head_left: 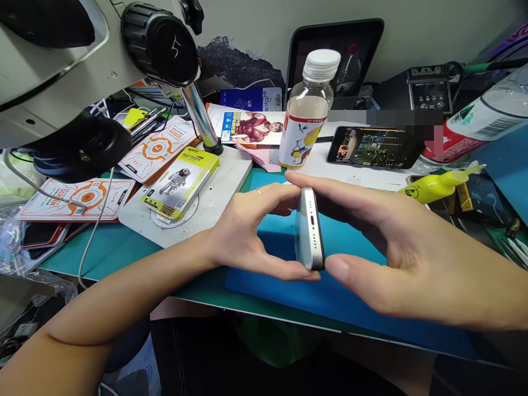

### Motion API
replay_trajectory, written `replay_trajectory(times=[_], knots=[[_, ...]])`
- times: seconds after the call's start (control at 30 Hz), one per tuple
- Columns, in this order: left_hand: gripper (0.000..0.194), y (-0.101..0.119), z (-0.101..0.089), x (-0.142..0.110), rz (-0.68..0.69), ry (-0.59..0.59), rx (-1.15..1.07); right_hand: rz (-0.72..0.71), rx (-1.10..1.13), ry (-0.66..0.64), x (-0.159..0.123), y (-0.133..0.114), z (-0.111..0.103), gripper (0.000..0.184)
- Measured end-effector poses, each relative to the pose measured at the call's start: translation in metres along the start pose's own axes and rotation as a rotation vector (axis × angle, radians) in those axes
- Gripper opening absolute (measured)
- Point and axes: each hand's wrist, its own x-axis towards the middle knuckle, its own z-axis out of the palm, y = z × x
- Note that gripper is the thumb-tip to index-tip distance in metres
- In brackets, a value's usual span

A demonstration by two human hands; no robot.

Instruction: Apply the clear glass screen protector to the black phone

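Orange-and-white boxes: I have these flat boxes (pixel 76 199) at the left of my desk (pixel 88 245), marked "SCREEN"; their contents I cannot tell.
Microscope: it (pixel 159 47) looms over the far left, its metal post rising from a white base (pixel 218 190).
Battery packs: the yellow-and-white packs (pixel 181 184) lie stacked on that base, an astronaut on the top one; I cannot see inside.
Left grip: mine (pixel 247 228) is bent into a C, pinching the silver phone between my thumb at its near edge and my fingers at its far edge.
Drink bottle: upright beyond my fingers, a clear bottle (pixel 304 124) with a white screw cap on; how full it is, I cannot tell.
Silver phone: I have it (pixel 310 228) on edge between my palms, above the blue mat (pixel 268 283), its port end facing me.
Right grip: mine (pixel 406 253) is arched wide, index finger reaching over the phone's far edge, thumb tip at its near corner; how firmly it presses, I cannot tell.
Second phone: this one (pixel 371 147) sits on its side at the far right, screen lit.
Yellow squeeze bottle: it (pixel 437 186) lies beyond my right grip, narrow nozzle pointing right; its contents are hidden.
Red-labelled bottle: a clear bottle (pixel 474 126) tilts at the far right.
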Motion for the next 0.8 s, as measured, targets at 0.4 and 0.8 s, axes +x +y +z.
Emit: replay_trajectory(times=[0.4,0.8], knots=[[0.093,0.0001,0.0002,-0.0003,-0.004,-0.003,0.005,-0.005,0.023,0.007,-0.0007,0.0006,0.0014,0.084],[0.094,-0.0004,-0.0009,0.0013,0.015,-0.001,0.003,-0.017,0.032,-0.006,0.0001,0.0014,0.0018,0.082]])
